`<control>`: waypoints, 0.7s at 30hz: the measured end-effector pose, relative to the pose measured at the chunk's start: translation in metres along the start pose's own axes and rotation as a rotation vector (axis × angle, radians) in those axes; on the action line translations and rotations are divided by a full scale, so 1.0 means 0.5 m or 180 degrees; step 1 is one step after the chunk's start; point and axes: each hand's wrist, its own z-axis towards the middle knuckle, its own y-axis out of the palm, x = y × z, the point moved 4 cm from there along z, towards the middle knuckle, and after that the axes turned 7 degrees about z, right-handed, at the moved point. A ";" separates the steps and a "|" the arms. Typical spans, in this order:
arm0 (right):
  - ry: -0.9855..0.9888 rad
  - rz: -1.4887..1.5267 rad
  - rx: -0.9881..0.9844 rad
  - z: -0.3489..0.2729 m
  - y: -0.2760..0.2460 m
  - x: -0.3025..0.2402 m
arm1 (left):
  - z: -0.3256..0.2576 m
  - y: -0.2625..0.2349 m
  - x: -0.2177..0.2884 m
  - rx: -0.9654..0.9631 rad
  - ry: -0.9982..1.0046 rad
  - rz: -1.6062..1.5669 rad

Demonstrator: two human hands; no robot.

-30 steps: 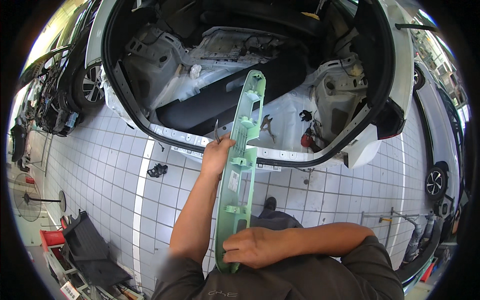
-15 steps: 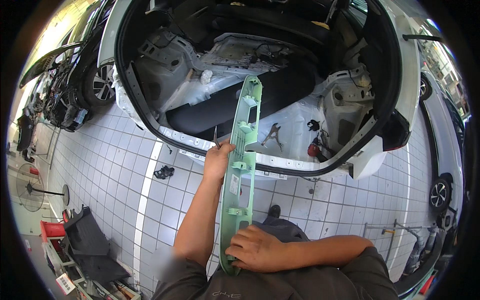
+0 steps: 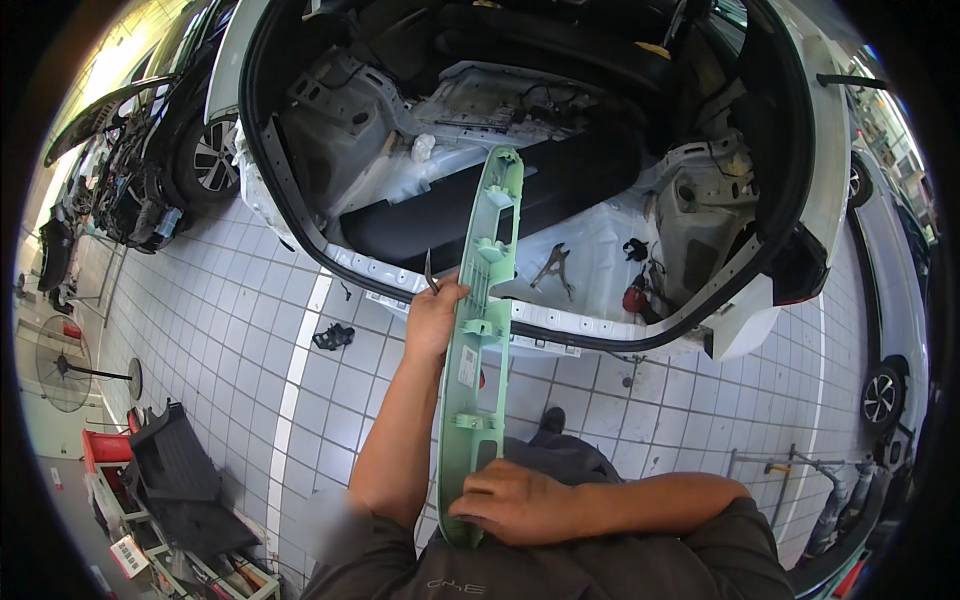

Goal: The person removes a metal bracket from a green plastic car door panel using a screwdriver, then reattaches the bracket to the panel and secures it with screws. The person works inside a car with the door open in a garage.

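Observation:
A long, pale green plastic trim panel runs upright through the middle of the view, its ribbed inner side with clips and cutouts facing me. My left hand is closed on its left edge, about midway along. Out of that same hand sticks a thin, dark, pointed tool, its lower part hidden by the fingers. My right hand has its fingers curled over the panel's lower end, close to my body; the fingertips are partly hidden.
Ahead stands a white car's open, stripped boot. Inside lie a long black panel, locking pliers and a red-and-black power tool. A black part sits on the tiled floor. A parts rack is at lower left.
My view has shifted slightly, so the car sits a little further right. The pointed tool has tilted a bit in my left hand. Both hands keep their hold on the panel.

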 end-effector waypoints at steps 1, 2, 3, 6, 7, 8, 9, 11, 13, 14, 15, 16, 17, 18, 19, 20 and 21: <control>-0.0052 -0.0002 0.0018 0.002 -0.003 0.001 | 0.000 -0.002 0.001 0.0009 0.0012 0.0072; -0.0105 -0.0004 0.0035 0.004 -0.007 0.002 | 0.001 -0.004 0.003 0.0018 0.0023 0.0144; -0.0113 0.0018 0.0061 0.006 -0.008 0.003 | 0.000 -0.008 0.002 0.0035 0.0021 0.0212; -0.0137 0.0077 0.0093 0.010 -0.006 0.006 | -0.002 -0.010 0.015 0.0017 0.0181 0.0445; -0.0143 0.0089 0.0077 0.008 -0.002 0.010 | -0.001 -0.011 0.016 0.0009 0.0193 0.0377; -0.0148 0.0100 0.0061 0.007 0.002 0.012 | 0.000 -0.009 0.015 -0.0001 0.0206 0.0309; -0.0134 0.0084 0.0094 0.008 0.003 0.011 | -0.001 -0.006 0.017 -0.0016 0.0226 0.0247; -0.0101 0.0046 0.0162 0.009 0.004 0.009 | -0.013 -0.005 0.026 0.0026 0.0148 0.0235; -0.0227 0.0019 0.0211 0.012 0.001 0.004 | -0.011 -0.008 0.019 0.0042 0.0093 0.0143; -0.0289 0.0005 0.0237 0.013 -0.001 0.003 | -0.012 -0.008 0.020 0.0031 0.0099 0.0103; -0.0450 -0.0001 0.0216 0.014 -0.001 0.003 | -0.013 -0.007 0.020 0.0019 0.0101 0.0067; -0.0611 -0.0007 0.0195 0.014 0.000 0.006 | -0.013 -0.006 0.021 0.0006 0.0104 0.0032; -0.0773 -0.0013 0.0175 0.014 -0.001 0.007 | -0.010 -0.007 0.019 -0.0005 0.0106 0.0028; -0.0751 -0.0014 0.0143 0.015 -0.003 0.007 | -0.003 -0.007 0.016 -0.0021 0.0101 0.0025; -0.0730 -0.0015 0.0111 0.017 -0.005 0.007 | 0.001 -0.007 0.014 -0.0036 0.0097 0.0021; -0.0710 -0.0015 0.0078 0.017 -0.006 0.006 | 0.002 -0.007 0.014 -0.0055 0.0076 0.0018; -0.0653 0.0002 0.0100 0.016 -0.006 0.006 | -0.001 -0.005 0.018 -0.0074 0.0056 0.0016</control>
